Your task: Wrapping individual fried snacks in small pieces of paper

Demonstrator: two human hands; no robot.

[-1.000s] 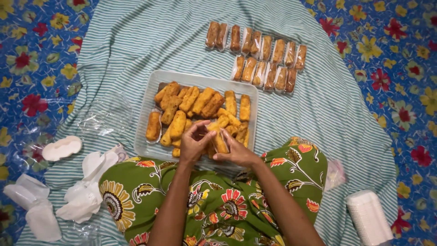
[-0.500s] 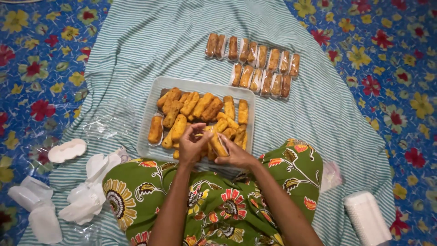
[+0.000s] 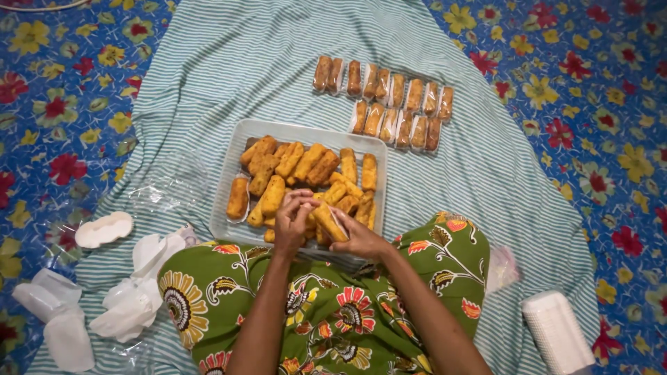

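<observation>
Holding a fried roll (image 3: 329, 221) over the tray's (image 3: 229, 182) near edge, right hand (image 3: 361, 239) clamped beneath, left hand (image 3: 293, 221) pinching its upper-left end, long axis slanting toward the right wrist

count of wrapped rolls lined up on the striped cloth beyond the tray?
15, though overlapping wrappers may hide one. Far row of wrapped rolls: 8, side by side. Near row: 7, between the far row and the tray.

Both forearms extend forward from the lap, converging. Left hand (image 3: 293, 221) is curled, fingertips pinched together. Right hand (image 3: 358, 239) lies palm-up, fingers closed, just beside the left.
</observation>
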